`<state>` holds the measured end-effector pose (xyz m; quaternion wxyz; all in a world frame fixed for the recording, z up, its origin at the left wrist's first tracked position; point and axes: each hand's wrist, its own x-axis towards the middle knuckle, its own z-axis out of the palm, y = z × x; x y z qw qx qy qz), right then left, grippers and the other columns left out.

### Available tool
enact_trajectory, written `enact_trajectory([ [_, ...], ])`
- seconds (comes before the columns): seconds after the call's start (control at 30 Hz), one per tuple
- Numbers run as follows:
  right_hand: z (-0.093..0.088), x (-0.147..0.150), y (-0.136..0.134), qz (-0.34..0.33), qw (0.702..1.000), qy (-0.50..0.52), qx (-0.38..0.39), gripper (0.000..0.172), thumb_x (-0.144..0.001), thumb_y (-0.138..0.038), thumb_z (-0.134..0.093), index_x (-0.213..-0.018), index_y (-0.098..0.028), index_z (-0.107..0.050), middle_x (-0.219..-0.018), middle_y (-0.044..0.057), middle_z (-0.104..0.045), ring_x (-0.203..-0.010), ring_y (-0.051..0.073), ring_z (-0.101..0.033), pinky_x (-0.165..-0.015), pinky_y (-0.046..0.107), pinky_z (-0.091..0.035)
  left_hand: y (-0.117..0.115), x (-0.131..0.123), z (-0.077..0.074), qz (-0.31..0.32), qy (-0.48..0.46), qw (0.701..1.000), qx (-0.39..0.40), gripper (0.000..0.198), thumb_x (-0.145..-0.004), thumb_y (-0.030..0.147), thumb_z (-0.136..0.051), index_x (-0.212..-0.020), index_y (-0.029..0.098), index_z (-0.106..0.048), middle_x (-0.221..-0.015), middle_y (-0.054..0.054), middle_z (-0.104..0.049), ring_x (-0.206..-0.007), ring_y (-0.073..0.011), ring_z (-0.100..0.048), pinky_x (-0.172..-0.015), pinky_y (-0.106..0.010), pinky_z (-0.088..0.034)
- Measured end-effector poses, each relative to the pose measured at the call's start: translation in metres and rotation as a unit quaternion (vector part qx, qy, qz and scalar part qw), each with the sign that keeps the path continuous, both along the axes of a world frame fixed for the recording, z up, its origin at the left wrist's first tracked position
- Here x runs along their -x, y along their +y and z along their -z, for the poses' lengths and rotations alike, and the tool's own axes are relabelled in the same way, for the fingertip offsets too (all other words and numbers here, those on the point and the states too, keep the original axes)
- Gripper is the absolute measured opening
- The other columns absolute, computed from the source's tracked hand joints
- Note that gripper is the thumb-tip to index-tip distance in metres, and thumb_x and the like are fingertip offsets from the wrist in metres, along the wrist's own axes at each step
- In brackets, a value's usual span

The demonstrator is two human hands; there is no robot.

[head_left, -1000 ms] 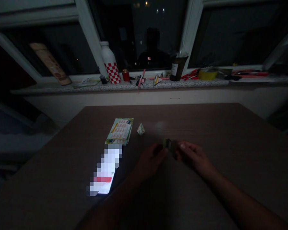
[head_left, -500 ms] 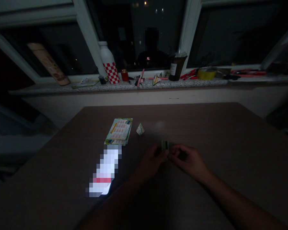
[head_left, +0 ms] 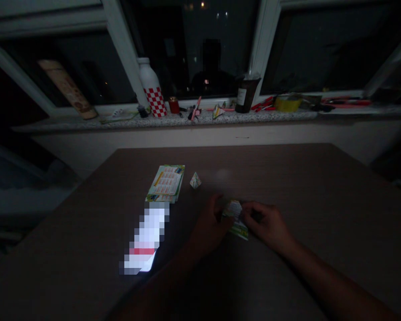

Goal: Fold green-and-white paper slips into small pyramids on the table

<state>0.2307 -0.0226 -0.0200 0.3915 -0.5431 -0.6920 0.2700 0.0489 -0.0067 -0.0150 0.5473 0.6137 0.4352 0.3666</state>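
Note:
A folded printed paper [head_left: 235,209], pale with green and yellow parts, lies between my hands above the dark table. My left hand [head_left: 210,225] has its thumb on the paper's left side. Its index finger arches up and away, and the other fingers are hidden. On the right edge, my right hand [head_left: 263,220] pinches the paper between thumb and curled fingers. A small pointed folded-paper piece [head_left: 195,180] stands a little beyond my left hand. To its left lies a stack of printed leaflets [head_left: 166,182].
A lit phone [head_left: 145,238], its screen blurred out, rests left of my left forearm. Along the windowsill stand a white bottle with red checks [head_left: 153,89], a dark cup [head_left: 244,96], a red jar [head_left: 173,105] and a yellow tape roll [head_left: 287,103].
The paper, a small narrow shape before, now shows a wider, paler printed face with a green edge. My left index finger has lifted away; my right hand has shifted slightly right.

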Motion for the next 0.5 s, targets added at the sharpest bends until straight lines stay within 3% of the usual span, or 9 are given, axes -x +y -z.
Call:
enact_trajectory([
  [0.27, 0.0024, 0.0007, 0.002, -0.05, 0.985, 0.145, 0.081, 0.019, -0.081, -0.027, -0.058, -0.098, -0.018, -0.06, -0.073, 0.001, -0.066, -0.065, 0.014, -0.062, -0.062, 0.025, -0.05, 0.0049, 0.0003, -0.0015, -0.024, 0.028, 0.999, -0.013, 0.041, -0.081, 0.02, -0.057, -0.119, 0.018, -0.044, -0.089, -0.005, -0.065, -0.078, -0.0196, -0.065, -0.068, -0.032, -0.051],
  [0.37, 0.0037, 0.0002, 0.0025, -0.046, 0.986, 0.141, 0.074, 0.022, -0.079, -0.024, -0.059, -0.1, -0.018, -0.059, -0.072, 0.0, -0.064, -0.063, 0.013, -0.06, -0.06, 0.024, -0.049, 0.004, 0.0024, -0.0006, -0.034, 0.111, 0.986, -0.117, 0.046, -0.08, 0.019, -0.055, -0.125, 0.019, -0.042, -0.104, -0.009, -0.061, -0.093, -0.0216, -0.061, -0.081, -0.038, -0.049],
  [0.43, 0.0055, -0.0007, 0.0031, -0.036, 0.99, 0.122, 0.065, 0.022, -0.078, -0.023, -0.059, -0.099, -0.019, -0.061, -0.072, 0.0, -0.065, -0.063, 0.013, -0.06, -0.06, 0.025, -0.049, 0.0019, 0.0047, -0.0031, -0.016, 0.172, 0.958, -0.228, 0.053, -0.077, 0.014, -0.055, -0.127, 0.019, -0.042, -0.122, -0.011, -0.054, -0.112, -0.024, -0.051, -0.096, -0.042, -0.041],
  [0.5, 0.0079, -0.002, 0.0041, -0.03, 0.993, 0.099, 0.062, 0.018, -0.077, -0.022, -0.058, -0.094, -0.018, -0.064, -0.071, 0.001, -0.067, -0.063, 0.014, -0.062, -0.06, 0.026, -0.05, -0.0006, 0.0073, -0.0085, 0.042, 0.222, 0.919, -0.324, 0.057, -0.071, 0.006, -0.053, -0.125, 0.019, -0.045, -0.131, -0.011, -0.047, -0.122, -0.0246, -0.041, -0.104, -0.042, -0.032],
])
